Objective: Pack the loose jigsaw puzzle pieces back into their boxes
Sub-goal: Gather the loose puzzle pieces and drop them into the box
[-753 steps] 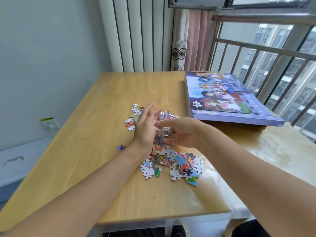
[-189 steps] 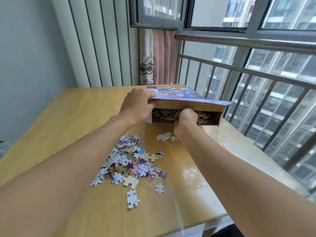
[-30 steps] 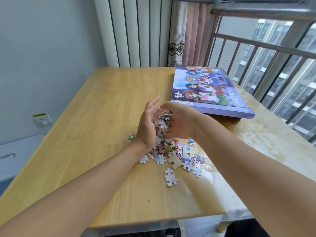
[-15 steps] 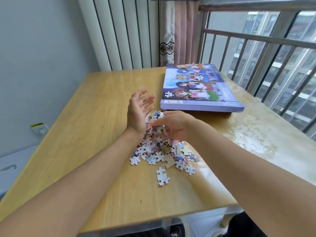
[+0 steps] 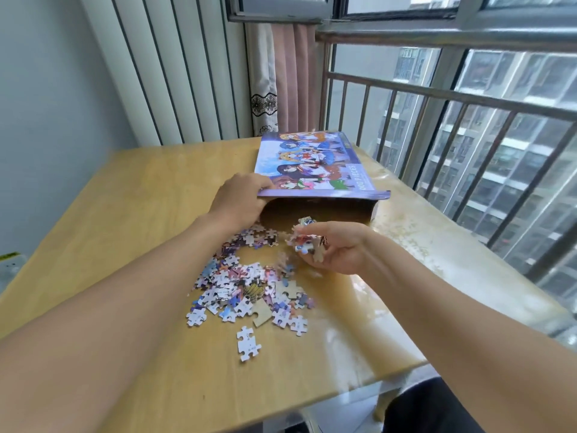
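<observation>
**Handful near box mouth – spill risk**

Puzzle pieces [image 5: 249, 289] lie in a loose heap on the table [image 5: 125, 214], just in front of the box [image 5: 315, 170]. A smaller clump sits right at the box opening, and one double piece [image 5: 248, 343] lies apart, closer to the near edge. More pieces [image 5: 304, 242] are bunched in the right hand.

Risks, as I judge them:
- Handful is loose & overfull; bits stick out past the fingers. A quick push toward the opening could shed pieces back onto the table, or off the right side.
- Lid is only propped up at its front left corner, so the gap is low. If the left hand slips or lets go, the lid drops on the right hand & scatters the load.
- Blurred pieces between hand & heap look like they may be falling already; can't tell for sure.
- The stray double piece sits nearest the table edge; a sweep w/ a forearm could knock it to the floor.

Hands: left hand [image 5: 239, 201] grips the lid's near left corner, fingers curled under the edge, forearm stretched over the heap. Right hand [image 5: 334, 248] is palm-up, fingers curled round the handful, just in front of the dark opening, w/ wrist low over the table.
</observation>
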A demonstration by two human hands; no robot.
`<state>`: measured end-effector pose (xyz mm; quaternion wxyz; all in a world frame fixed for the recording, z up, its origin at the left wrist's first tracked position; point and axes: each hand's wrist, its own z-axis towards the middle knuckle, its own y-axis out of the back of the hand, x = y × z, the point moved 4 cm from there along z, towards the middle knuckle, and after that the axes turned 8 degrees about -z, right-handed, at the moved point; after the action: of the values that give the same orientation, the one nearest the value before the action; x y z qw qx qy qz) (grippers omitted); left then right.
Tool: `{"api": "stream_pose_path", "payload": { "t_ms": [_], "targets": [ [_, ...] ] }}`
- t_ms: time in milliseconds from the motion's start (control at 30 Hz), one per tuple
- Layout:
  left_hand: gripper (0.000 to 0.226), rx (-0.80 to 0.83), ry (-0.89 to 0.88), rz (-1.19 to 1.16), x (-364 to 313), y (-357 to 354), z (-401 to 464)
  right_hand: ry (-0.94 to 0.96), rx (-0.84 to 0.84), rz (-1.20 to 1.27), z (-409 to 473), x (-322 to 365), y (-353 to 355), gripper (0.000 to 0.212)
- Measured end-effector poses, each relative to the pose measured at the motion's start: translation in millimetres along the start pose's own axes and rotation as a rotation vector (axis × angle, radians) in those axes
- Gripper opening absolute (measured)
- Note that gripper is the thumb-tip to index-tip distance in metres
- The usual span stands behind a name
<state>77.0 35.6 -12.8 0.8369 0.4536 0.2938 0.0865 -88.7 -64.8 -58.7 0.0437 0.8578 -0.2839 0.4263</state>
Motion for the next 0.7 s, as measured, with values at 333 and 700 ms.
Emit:
{"api": "stream_pose_path", "payload": {
  "t_ms": [333,700],
  "targets": [
    [0.018,-0.137,0.063,-0.149,-16,14,13,0.028,0.023,0.455,2,20,-3,0.04],
    [0.019,-0.23,0.107,-0.174,-19,35,40,0.219,0.011,0.828,23,86,-8,0.048]
  ]
}}
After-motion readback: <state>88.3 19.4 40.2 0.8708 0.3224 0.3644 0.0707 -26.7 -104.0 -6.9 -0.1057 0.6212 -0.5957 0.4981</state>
